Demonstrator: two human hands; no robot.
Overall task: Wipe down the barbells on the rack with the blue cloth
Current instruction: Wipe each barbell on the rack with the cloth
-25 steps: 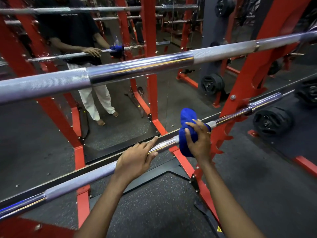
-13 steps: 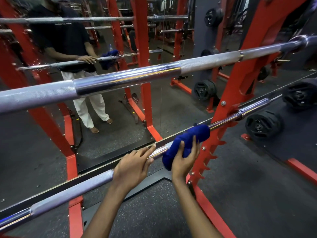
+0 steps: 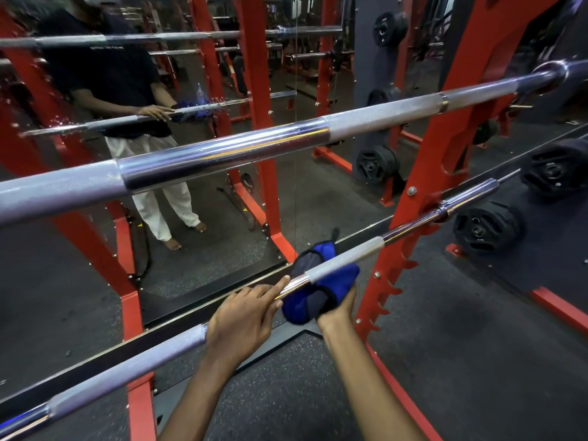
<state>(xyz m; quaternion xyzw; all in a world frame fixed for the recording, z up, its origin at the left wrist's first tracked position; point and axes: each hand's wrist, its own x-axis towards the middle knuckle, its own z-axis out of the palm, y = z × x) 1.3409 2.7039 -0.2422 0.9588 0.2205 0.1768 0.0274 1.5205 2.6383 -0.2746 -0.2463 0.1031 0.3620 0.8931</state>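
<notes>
Two steel barbells lie across the red rack. The lower barbell (image 3: 350, 254) runs from bottom left up to the right. My left hand (image 3: 245, 316) rests on top of it with fingers stretched along the chrome part. Just right of that hand the blue cloth (image 3: 337, 280) is wrapped under and behind the bar. My right hand (image 3: 339, 311) grips the cloth from below, mostly hidden by it. The upper barbell (image 3: 222, 152) crosses the view higher up, untouched.
The red rack upright (image 3: 423, 192) with toothed hooks stands just right of the cloth. Black weight plates (image 3: 485, 226) sit on pegs further right. A mirror (image 3: 191, 186) behind the rack reflects a person and the bars. Dark rubber floor lies below.
My right hand has dropped from on top of the bar to beneath it, bringing the cloth round under the bar and nearer my left hand. The left hand stayed on the bar.
</notes>
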